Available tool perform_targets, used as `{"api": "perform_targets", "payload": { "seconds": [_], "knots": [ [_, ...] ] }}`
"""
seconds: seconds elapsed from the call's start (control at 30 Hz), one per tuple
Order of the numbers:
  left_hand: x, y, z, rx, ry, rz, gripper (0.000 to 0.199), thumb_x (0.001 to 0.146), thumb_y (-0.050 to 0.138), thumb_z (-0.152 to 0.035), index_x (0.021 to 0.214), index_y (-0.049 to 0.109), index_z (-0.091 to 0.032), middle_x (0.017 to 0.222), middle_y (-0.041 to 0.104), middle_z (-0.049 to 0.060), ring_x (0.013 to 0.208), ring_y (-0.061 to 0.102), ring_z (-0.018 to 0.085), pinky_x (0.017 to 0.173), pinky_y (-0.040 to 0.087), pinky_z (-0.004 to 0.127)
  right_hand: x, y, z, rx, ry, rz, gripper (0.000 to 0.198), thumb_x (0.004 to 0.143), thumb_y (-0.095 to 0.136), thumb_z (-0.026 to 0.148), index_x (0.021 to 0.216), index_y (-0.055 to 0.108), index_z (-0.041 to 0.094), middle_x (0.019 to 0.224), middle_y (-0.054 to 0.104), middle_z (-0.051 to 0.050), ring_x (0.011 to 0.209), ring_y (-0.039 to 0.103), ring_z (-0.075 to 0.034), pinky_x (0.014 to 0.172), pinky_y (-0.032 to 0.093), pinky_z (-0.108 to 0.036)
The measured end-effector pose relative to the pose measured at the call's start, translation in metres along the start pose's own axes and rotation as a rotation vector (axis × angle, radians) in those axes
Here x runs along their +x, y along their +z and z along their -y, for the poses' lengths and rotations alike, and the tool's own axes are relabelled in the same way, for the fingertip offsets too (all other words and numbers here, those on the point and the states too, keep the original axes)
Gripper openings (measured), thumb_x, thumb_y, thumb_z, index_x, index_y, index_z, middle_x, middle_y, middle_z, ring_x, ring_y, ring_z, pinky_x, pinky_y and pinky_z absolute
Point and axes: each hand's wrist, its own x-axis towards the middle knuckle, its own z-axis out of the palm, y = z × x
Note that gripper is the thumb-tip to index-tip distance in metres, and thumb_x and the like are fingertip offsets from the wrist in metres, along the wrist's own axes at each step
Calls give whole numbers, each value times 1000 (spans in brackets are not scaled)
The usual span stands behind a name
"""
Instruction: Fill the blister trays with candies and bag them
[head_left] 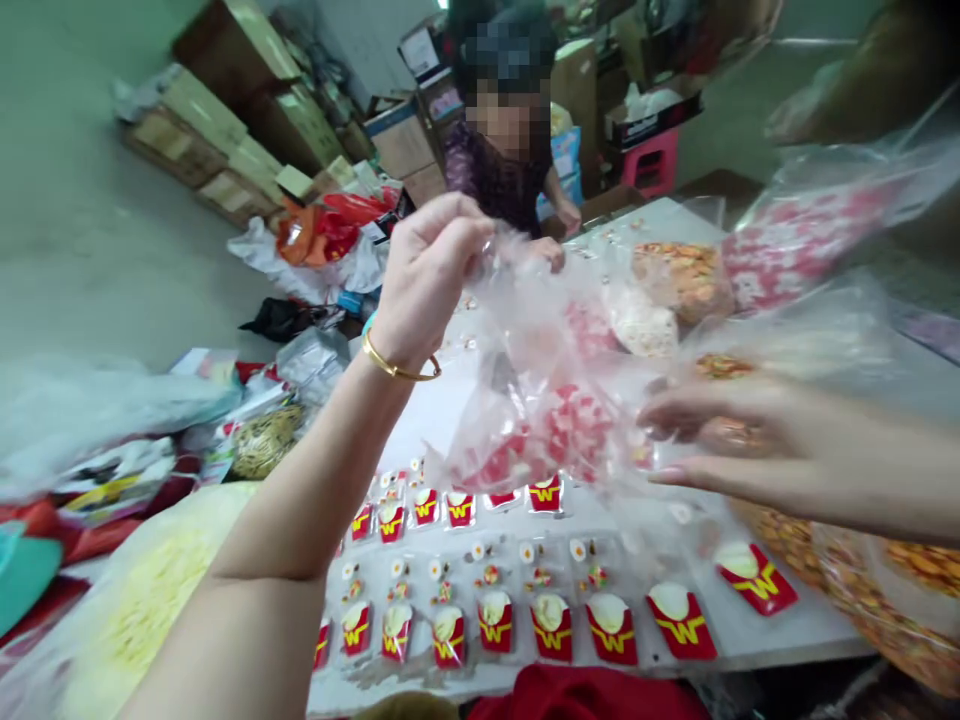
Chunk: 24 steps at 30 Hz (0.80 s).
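Note:
My left hand (435, 270) pinches the gathered top of a clear plastic bag (540, 400) and holds it up over the table. Small red and white pieces lie in the bottom of that bag. My right hand (720, 440), smeared somewhat by motion, is at the bag's right side with thumb and fingers apart; whether it touches the plastic I cannot tell. Below the bag, rows of small red fry-box pieces (551, 625) with a yellow W lie on the white table (420, 405). Tiny round charms (491, 575) in clear film lie above several of them.
At the right stand bags of orange pieces (682, 275) and a bag of pink and white pieces (802, 240). A bag of pale yellow pieces (161, 590) lies at the left. Across the table is a person (499, 165); cartons (225, 110) and a pink stool (651, 165) are behind.

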Motion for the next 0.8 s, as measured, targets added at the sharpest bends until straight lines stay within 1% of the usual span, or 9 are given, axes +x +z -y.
{"api": "perform_targets", "payload": {
  "seconds": [0.03, 0.1, 0.2, 0.27, 0.4, 0.5, 0.6, 0.7, 0.8],
  "knots": [
    [-8, -19, 22, 52, -46, -18, 19, 81, 44, -20, 65, 52, -13, 57, 42, -4, 59, 52, 6, 62, 41, 19, 14, 29, 4, -213, -9, 169, 20, 81, 61, 43, 89, 70, 27, 93, 70, -7, 85, 63, -26, 73, 49, -36],
    [-24, -57, 68, 131, -98, -21, 18, 79, 47, -21, 64, 53, -14, 57, 46, -3, 58, 50, 7, 58, 40, 19, 48, 85, 3, -476, -58, 299, 25, 89, 49, 36, 83, 68, 22, 84, 71, -5, 75, 63, -20, 68, 45, -31],
    [-53, -113, 134, 213, -144, -2, 15, 76, 52, -21, 63, 55, -15, 60, 50, -3, 58, 47, 8, 55, 37, 20, 102, 159, -6, -734, -165, 268, 27, 90, 45, 28, 79, 68, 19, 81, 71, -6, 77, 63, -19, 70, 38, -29],
    [-75, -149, 172, 262, -177, -30, 15, 76, 52, -22, 64, 57, -15, 61, 51, -3, 59, 45, 9, 56, 37, 21, 135, 204, -11, -893, -236, 239, 25, 89, 46, 25, 78, 68, 18, 83, 71, -7, 83, 62, -20, 75, 35, -31],
    [-121, -206, 251, 278, -268, -127, 15, 78, 53, -26, 70, 59, -16, 65, 53, -2, 63, 47, 10, 60, 38, 22, 187, 292, -26, -1028, -336, 267, 21, 84, 47, 12, 80, 68, 16, 84, 70, -10, 88, 60, -23, 80, 32, -35],
    [-158, -227, 314, 211, -334, -208, 17, 79, 52, -30, 72, 59, -16, 69, 55, 0, 66, 49, 11, 63, 39, 22, 215, 354, -46, -1010, -313, 303, 23, 83, 45, 8, 85, 67, 14, 87, 69, -13, 93, 58, -25, 81, 32, -36],
    [-186, -232, 373, 183, -389, -213, 17, 77, 53, -31, 70, 58, -16, 70, 55, 0, 68, 50, 12, 64, 40, 23, 237, 404, -71, -979, -249, 334, 25, 83, 43, 6, 89, 67, 13, 90, 69, -14, 94, 58, -25, 84, 34, -37],
    [-199, -234, 415, 195, -470, -260, 16, 76, 52, -29, 69, 58, -16, 68, 55, 0, 66, 50, 12, 64, 40, 24, 253, 439, -91, -945, -219, 368, 26, 88, 40, 10, 93, 65, 12, 92, 68, -14, 94, 59, -25, 84, 37, -37],
    [-204, -243, 439, 191, -532, -318, 16, 76, 51, -28, 67, 58, -16, 66, 54, -1, 65, 49, 12, 63, 40, 24, 265, 456, -111, -820, -236, 450, 29, 95, 37, 28, 104, 63, 17, 105, 66, -10, 100, 59, -21, 86, 41, -32]
  ]
}}
